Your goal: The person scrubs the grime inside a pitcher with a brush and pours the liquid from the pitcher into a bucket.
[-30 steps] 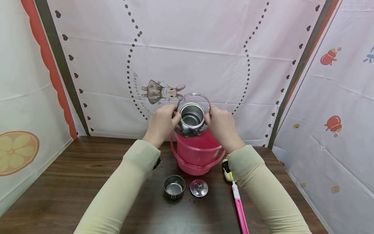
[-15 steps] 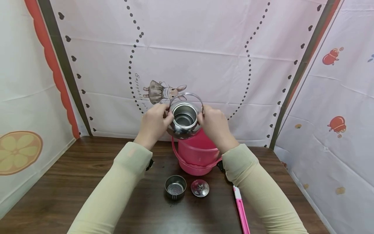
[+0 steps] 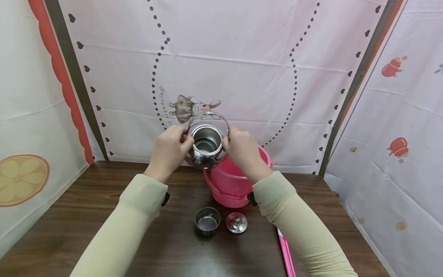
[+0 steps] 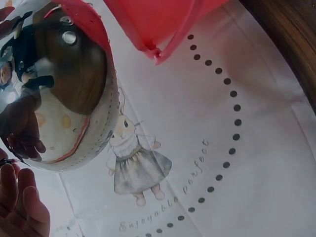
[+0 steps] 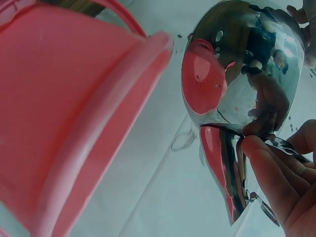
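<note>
A shiny steel teapot (image 3: 204, 157) without its lid is held up in the air, its open mouth tipped toward me. My left hand (image 3: 167, 150) pinches it at the left side, by the foot of the arched handle (image 3: 209, 114). At the other side my right hand (image 3: 243, 148) grips it where the handle meets the body. In the right wrist view the spout (image 5: 224, 168) juts out beside my right fingers (image 5: 266, 173), and water drops dot the polished body (image 5: 242, 64). My left fingers (image 4: 22, 197) show at the lower left of the left wrist view.
A pink bucket (image 3: 228, 182) stands at the back, partly behind the teapot and my right hand. In front of it lie a perforated steel strainer (image 3: 207, 224) and a steel lid (image 3: 236, 222). A pink handle (image 3: 286, 256) lies on the dark wooden table, partly under my right sleeve.
Both hands have carried the teapot to the left and slightly lower, from over the bucket to its left side. The bucket, strainer and lid stay where they were.
</note>
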Demonstrator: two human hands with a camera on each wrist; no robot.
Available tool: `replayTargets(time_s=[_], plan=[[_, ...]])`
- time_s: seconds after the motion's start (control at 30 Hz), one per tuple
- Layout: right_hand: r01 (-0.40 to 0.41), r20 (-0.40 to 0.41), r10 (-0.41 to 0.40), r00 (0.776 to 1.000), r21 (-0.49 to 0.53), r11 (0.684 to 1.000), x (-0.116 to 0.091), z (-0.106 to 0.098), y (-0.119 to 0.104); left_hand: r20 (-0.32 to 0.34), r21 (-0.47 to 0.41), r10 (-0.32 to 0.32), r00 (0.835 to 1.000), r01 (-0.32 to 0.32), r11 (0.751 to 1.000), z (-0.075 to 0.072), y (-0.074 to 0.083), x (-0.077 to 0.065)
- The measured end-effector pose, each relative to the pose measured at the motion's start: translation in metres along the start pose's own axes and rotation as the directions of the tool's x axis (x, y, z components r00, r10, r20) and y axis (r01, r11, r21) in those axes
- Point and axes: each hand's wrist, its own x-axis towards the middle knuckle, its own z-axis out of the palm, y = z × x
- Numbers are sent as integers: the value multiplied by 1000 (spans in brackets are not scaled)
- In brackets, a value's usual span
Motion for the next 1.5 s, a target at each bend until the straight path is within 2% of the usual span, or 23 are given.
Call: replayTargets(time_s=[0.27,0.57,0.83,1.03,1.2,1.5], plan=[[-30,92,25,995,50,998,-1,9,-19,-5,37,-19,1000,19,999,-15,-13,-12],[-36,129,26,991,74,997,-3,16,-32,-51,71,1,999,3,997,-24,-24,-22],[-56,188,39,981,82,995,-6,23,-41,-97,85,16,995,-7,996,-25,-34,-34],[-59,221,38,974,93,994,-12,33,-44,-85,85,-18,996,25,996,-25,-40,-44],[-50,241,19,970,124,991,-16,40,-48,-86,92,-20,996,28,995,-27,-45,-52],[-55,257,20,966,130,990,-18,47,-52,-94,94,-34,995,43,995,-28,-51,-60]])
